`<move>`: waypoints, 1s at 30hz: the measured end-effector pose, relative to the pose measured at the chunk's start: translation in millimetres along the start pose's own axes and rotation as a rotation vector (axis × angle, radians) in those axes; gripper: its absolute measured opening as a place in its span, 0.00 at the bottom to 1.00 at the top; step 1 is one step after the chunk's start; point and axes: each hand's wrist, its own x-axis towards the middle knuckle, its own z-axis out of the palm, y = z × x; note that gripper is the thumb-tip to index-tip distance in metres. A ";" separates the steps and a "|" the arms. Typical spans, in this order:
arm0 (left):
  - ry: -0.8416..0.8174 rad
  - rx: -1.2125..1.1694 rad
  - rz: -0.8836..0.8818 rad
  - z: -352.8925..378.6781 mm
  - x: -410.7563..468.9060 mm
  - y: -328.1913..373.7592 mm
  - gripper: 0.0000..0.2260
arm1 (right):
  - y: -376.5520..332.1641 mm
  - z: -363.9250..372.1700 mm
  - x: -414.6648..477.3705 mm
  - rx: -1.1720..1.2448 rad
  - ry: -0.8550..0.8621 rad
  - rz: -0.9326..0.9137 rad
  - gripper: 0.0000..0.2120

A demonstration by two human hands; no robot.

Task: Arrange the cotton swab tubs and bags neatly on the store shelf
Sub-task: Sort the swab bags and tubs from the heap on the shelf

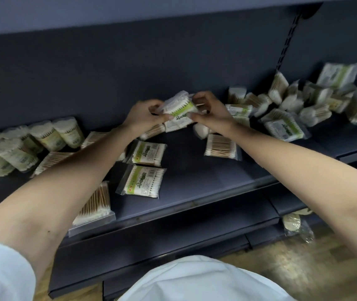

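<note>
Both my hands hold one green-and-white bag of cotton swabs [178, 106] above the back middle of the dark shelf [195, 181]. My left hand [145, 115] pinches its left end and my right hand [209, 111] pinches its right end. Several round tubs of swabs [43, 140] lean together at the shelf's left. Two green-labelled bags [145, 168] lie one in front of the other near the middle. Wooden-stick bags [95, 203] lie at the front left, and another wooden-stick bag [222, 146] lies right of the middle.
A jumbled heap of swab bags [299, 103] covers the right end of the shelf by the slotted upright [286, 42]. A packet [292, 222] sits on a lower shelf at the right. Wooden floor [303, 268] shows below.
</note>
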 end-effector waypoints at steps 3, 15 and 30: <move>-0.015 0.038 0.021 9.3 5.2 5.6 0.16 | -2.1 -10.2 -1.8 -0.081 0.029 -0.055 0.19; -0.139 -0.033 0.000 29.7 16.5 9.3 0.30 | 1.4 -45.0 11.3 -0.363 0.270 0.019 0.16; -0.188 0.064 -0.017 27.2 17.4 -5.7 0.30 | 31.8 -12.4 36.9 -0.665 0.072 0.223 0.18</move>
